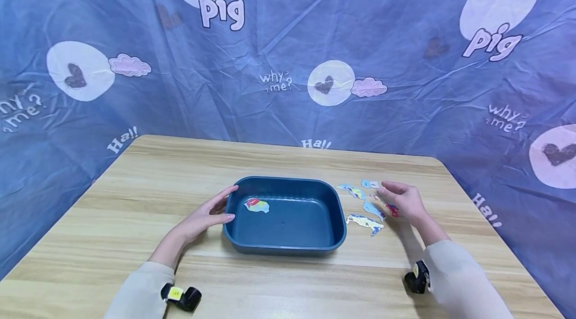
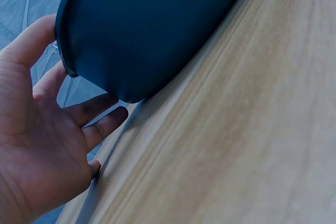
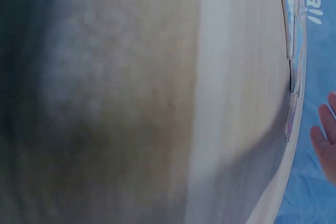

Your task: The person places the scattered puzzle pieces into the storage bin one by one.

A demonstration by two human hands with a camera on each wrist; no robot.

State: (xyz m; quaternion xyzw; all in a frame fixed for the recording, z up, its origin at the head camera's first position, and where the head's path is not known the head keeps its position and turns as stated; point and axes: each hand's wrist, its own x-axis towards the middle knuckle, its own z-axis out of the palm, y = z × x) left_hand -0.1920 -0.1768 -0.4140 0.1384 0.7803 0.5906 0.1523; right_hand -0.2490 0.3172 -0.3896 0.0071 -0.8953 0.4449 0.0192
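A dark blue plastic bin (image 1: pixel 283 248) sits on the wooden table. Inside, near its left end, lies one flat red, yellow and pale blue puzzle piece (image 1: pixel 257 205). My left hand (image 1: pixel 204 216) holds the bin's left end, with thumb and index fingertips at the rim; the left wrist view shows the other fingers loosely bent below the rim. To the right of the bin lie several thin, irregular puzzle pieces (image 1: pixel 363 221), some pale blue, one with red (image 1: pixel 392 210). Over them hovers my right hand (image 1: pixel 405 201), fingers slightly bent and apart, nothing visible between them.
The wooden table (image 1: pixel 288 284) runs back to a blue printed cloth (image 1: pixel 279 49) hanging behind and at both sides. Small black cameras (image 1: pixel 182 297) are strapped at both wrists. A blurred dark shape fills the left edge of the right wrist view.
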